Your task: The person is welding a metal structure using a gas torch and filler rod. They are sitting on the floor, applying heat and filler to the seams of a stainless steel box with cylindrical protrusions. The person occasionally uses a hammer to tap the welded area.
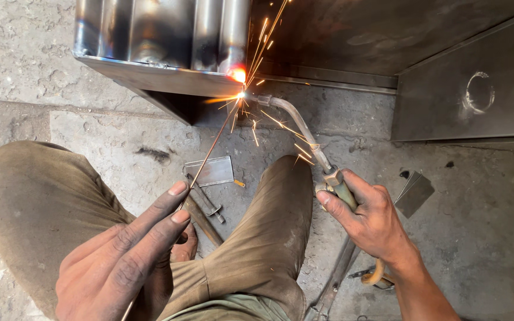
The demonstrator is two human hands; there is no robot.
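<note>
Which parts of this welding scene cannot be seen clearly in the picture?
Head view:
- Torch tip and rod end: lost in glare and sparks.
- Rod's lower end: behind the left hand.
- Torch handle: wrapped by the right hand; the hose leaves the bottom edge.
- Steel box: top cropped.

place: metal workshop | signs: torch sparks (242,94), steel sheets (471,89) (bare concrete floor (483,226))

Bare concrete floor (483,238) right of the knee (281,196); steel box (162,53) blocking ahead.

Single head view, looking steeply down, close over knees and floor
</note>
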